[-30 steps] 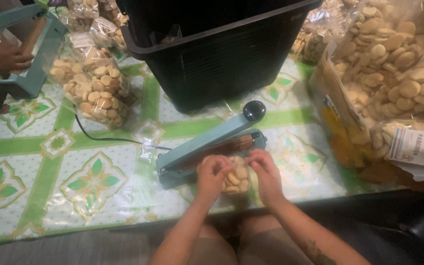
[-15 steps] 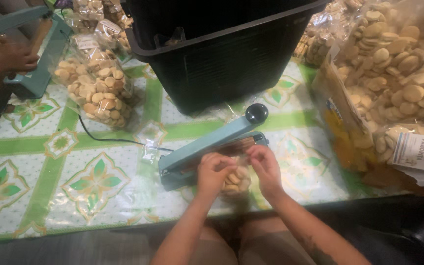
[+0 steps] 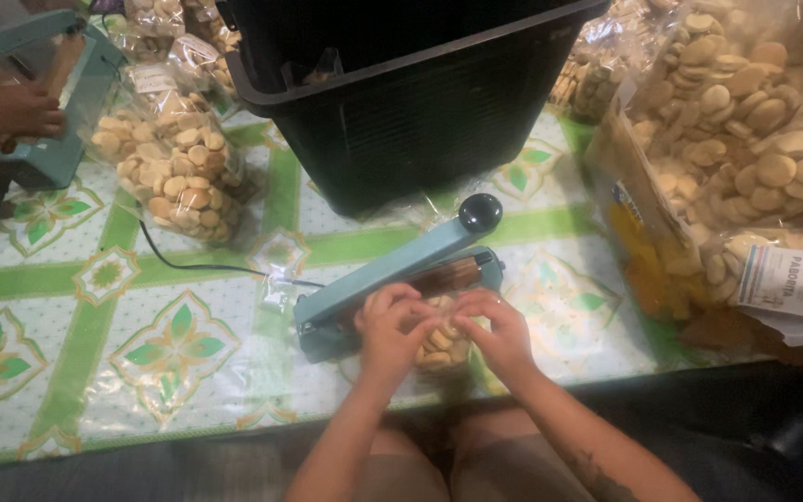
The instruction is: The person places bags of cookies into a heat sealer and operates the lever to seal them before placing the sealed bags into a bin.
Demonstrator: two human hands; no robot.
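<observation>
Both my hands hold a small clear bag of round biscuits (image 3: 439, 342) at the near table edge. My left hand (image 3: 390, 327) pinches the bag's top on the left, my right hand (image 3: 497, 327) grips it on the right. The bag's mouth lies against the bed of a teal heat sealer (image 3: 392, 279), whose arm with a black knob (image 3: 480, 212) is raised.
A large black plastic basket (image 3: 401, 102) stands behind the sealer. Filled biscuit bags (image 3: 174, 177) lie at the back left, and a big sack of biscuits (image 3: 755, 139) at the right. Another person's hand (image 3: 2, 121) rests on a second teal sealer (image 3: 58, 93). A black cord (image 3: 206, 268) crosses the patterned tablecloth.
My hands have shifted the bag slightly and drawn closer together at its top. The sealer arm stays raised.
</observation>
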